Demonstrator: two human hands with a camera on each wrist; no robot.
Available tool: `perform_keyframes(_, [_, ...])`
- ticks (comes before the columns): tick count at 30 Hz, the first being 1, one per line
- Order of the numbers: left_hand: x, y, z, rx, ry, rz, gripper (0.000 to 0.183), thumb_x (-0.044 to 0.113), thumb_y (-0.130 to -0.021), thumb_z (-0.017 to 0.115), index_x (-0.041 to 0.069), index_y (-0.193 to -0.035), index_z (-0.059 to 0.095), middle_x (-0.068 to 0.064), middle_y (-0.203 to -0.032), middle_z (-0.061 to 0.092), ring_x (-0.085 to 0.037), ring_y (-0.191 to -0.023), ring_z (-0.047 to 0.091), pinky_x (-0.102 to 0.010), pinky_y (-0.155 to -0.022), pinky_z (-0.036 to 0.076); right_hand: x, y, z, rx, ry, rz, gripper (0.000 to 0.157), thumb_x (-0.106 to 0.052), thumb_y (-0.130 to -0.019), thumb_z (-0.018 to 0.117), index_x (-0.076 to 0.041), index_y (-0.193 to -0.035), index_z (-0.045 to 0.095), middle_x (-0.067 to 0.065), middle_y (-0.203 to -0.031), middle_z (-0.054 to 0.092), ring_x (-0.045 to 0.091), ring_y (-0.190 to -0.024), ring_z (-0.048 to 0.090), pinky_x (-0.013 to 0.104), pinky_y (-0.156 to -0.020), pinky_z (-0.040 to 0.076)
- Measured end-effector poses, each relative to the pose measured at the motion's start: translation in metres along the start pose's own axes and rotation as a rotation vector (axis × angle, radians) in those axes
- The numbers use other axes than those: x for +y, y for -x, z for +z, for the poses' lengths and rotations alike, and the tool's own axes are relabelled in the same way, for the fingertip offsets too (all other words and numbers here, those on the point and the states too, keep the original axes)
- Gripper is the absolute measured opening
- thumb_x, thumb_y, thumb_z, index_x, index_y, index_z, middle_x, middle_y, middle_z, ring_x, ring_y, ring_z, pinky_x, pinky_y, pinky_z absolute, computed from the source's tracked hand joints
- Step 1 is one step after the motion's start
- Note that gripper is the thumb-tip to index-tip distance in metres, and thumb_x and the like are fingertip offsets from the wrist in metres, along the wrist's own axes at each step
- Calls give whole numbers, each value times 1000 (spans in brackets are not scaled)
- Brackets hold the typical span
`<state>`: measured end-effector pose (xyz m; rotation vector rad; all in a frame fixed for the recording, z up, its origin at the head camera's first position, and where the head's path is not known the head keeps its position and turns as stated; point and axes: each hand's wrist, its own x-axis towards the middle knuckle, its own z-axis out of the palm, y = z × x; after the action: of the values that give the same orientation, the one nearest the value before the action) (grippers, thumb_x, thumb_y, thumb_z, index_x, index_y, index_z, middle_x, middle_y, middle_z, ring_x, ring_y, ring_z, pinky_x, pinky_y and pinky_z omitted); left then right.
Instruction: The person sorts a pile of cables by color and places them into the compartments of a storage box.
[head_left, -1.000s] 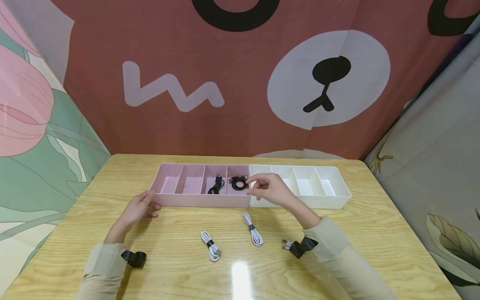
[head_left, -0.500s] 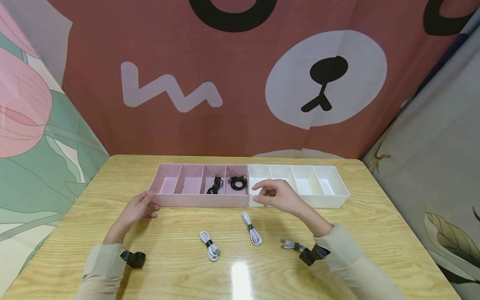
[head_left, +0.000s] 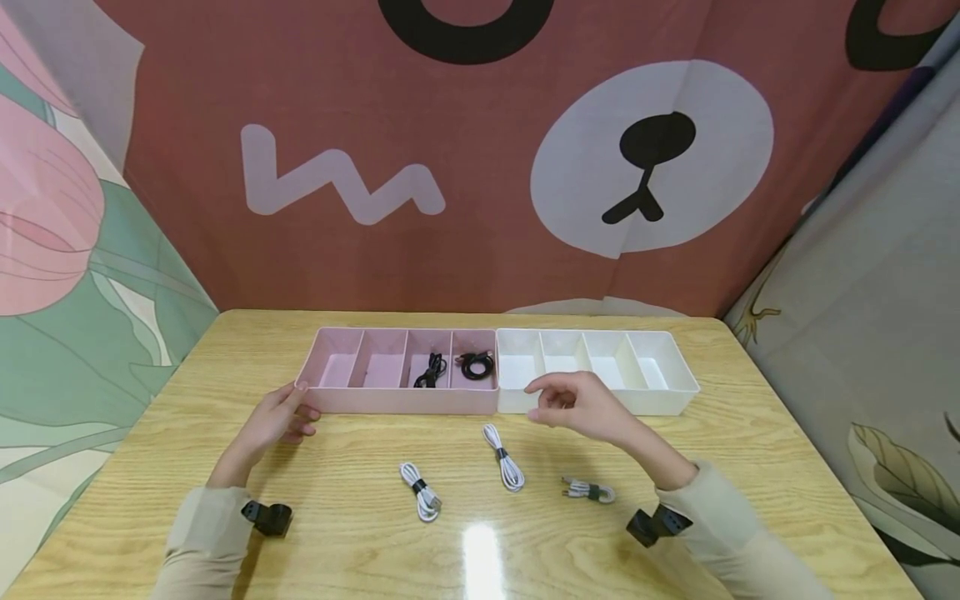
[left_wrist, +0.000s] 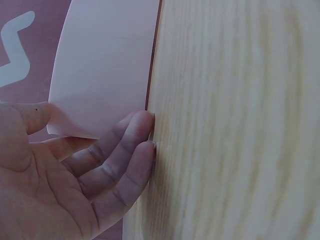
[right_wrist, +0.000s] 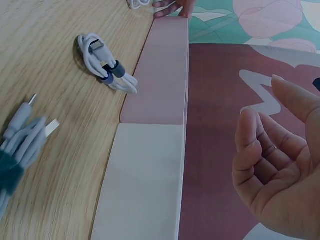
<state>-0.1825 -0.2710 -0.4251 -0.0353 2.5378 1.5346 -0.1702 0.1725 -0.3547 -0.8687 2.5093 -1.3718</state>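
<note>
My left hand [head_left: 272, 418] grips the front left corner of a pink divided organizer box [head_left: 405, 402], thumb at the rim and fingers by the end wall. Two bundled black cables lie inside it: one [head_left: 427, 381] in the third compartment, another coiled cable [head_left: 467, 367] in the fourth. My right hand [head_left: 583, 406] hovers with nothing in it before a white divided organizer box [head_left: 637, 403], thumb and fingers loosely bent and apart. On the table in front lie three tied white cables: a left one [head_left: 422, 493], a middle one [head_left: 503, 457] and a right one [head_left: 588, 490].
The two boxes stand end to end in a row on the wooden table [head_left: 337, 542]. Behind them hangs a reddish-brown printed cloth [head_left: 480, 267], with floral cloths at either side. Small black cameras sit on both wrists.
My right hand has drawn back from the pink box's fourth compartment, to the right and nearer, uncovering the right white cable. The left hand stays at its corner.
</note>
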Motion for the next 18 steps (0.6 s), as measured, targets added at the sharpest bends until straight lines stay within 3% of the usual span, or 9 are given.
perform_keyframes(11, [0, 0, 0, -9, 11, -14, 60, 42, -99, 24, -10, -127, 33, -18, -90, 60, -20, -68, 60, -36, -59, 50, 9, 20, -5, -12, 53, 16, 30, -19, -81, 70, -4, -106, 63, -1, -78, 61, 10, -61, 55, 26, -58, 47])
perform_keyframes(18, [-2, -1, 0, -6, 7, -17, 62, 42, -99, 24, -11, -128, 32, -17, -90, 60, -19, -68, 61, -35, -59, 50, 19, 32, -4, -10, 44, -27, 32, -18, -80, 71, -2, -106, 63, -1, -76, 62, 8, -61, 56, 26, -58, 48])
